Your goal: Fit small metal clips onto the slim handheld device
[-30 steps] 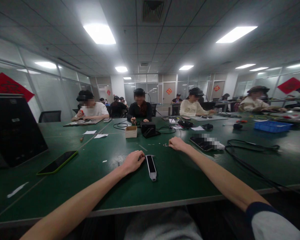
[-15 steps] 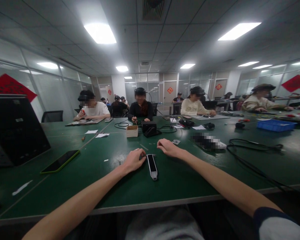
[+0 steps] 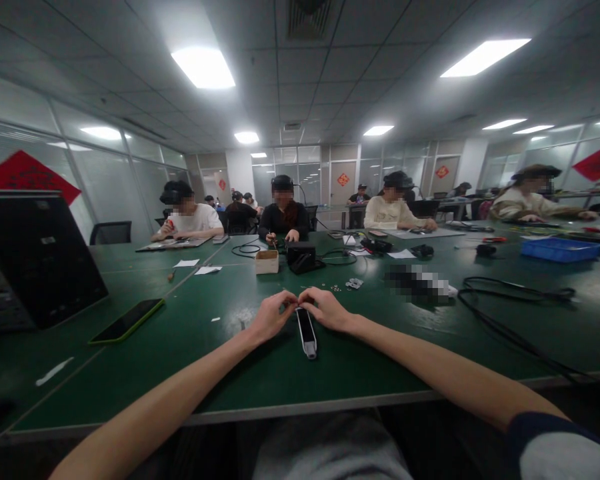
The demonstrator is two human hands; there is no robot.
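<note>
A slim black device with a pale rim [image 3: 307, 333] lies lengthwise on the green table [image 3: 360, 360] in front of me. My left hand [image 3: 271, 315] rests at its far left end, fingers curled and pinched. My right hand [image 3: 325, 309] is at the far right end, fingers curled too. The fingertips of both hands meet just above the device's far end. What they pinch is too small to make out. Several tiny metal parts [image 3: 350, 285] lie just beyond my right hand.
A phone in a green case [image 3: 127, 321] lies at the left, a dark monitor [image 3: 35, 257] behind it. A small cardboard box [image 3: 267, 261] and black unit [image 3: 303, 257] stand mid-table. A black cable [image 3: 510, 313] loops at the right, a blue tray [image 3: 560, 249] beyond. Other people sit across.
My right hand has drawn back from the small metal parts and come left to the far end of the device, meeting my left hand. My left hand stayed by the device.
</note>
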